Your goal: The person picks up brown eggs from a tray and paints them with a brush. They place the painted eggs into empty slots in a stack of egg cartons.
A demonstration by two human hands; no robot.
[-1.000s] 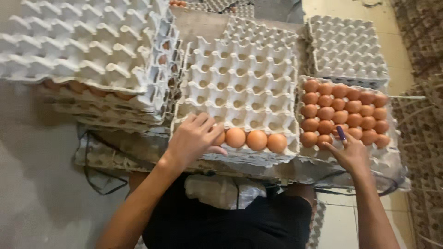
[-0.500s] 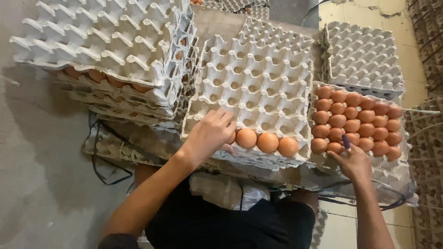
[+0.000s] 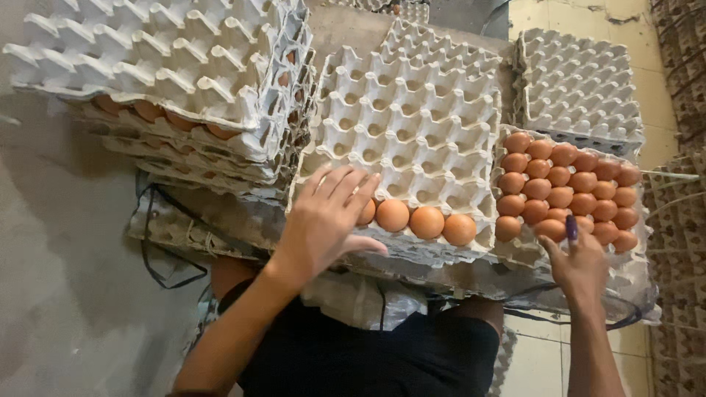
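Left hand point(image 3: 327, 220) lay palm down, fingers spread wide, over the near left corner of the middle egg tray point(image 3: 412, 125); covered part of one brown egg point(image 3: 366, 213) at the end of the near row; gripped nothing that could be seen. Right hand point(image 3: 581, 261) rested at the near edge of the full tray point(image 3: 629, 254) on the right, fingers loosely extended toward the eggs, one dark-painted nail showing; touched or nearly touched the closest eggs, though whether anything was held could not be told.

Sat in the nearest row of the middle egg tray, beside the half-hidden egg: three more brown eggs point(image 3: 426, 222), side by side, touching or almost so. Stayed empty otherwise, the grey pulp cups behind them.

Filled with rows of brown eggs point(image 3: 566, 184), the right tray, just beside the middle one. Behind it, a stack of empty grey trays point(image 3: 581, 88).

To the left, stood a tilted pile of trays point(image 3: 169, 66), empty one on top, brown eggs peeking out between the lower layers. Underneath everything, more flattened trays and crinkled plastic sheeting point(image 3: 184, 228) over the tabletop. Beyond, grey floor on the left, pale tiles on the right.
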